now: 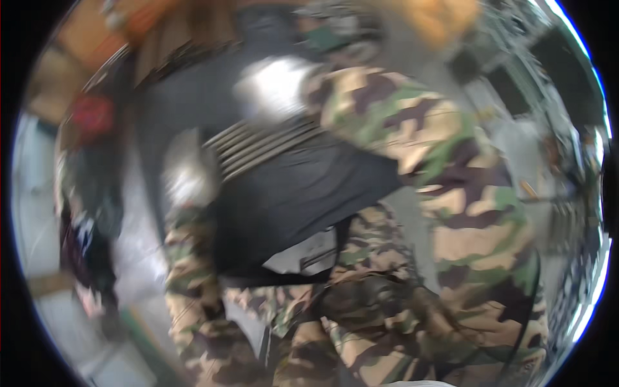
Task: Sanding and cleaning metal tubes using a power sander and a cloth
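Observation:
Several slim grey metal-looking rods point(261, 149) lie side by side, slanting across a black sheet point(303, 187) in front of me. My left hand point(191, 173), in a whitish glove, is at the left ends of the rods. My right hand point(276, 89), gloved in white too, is over the far edge of the rods, its arm reaching in from the right. Both gloves are smeared by motion, so I cannot make out the fingers or whether they grip the rods. Camouflage sleeves point(464, 168) cover my arms.
Below the black sheet shows a light grey piece with dark slots point(303, 255). Off to the left is a blurred red item point(93, 115) among dark things. Grey racks or equipment point(516, 84) stand at the far right. Orange-brown shapes point(445, 22) line the far side.

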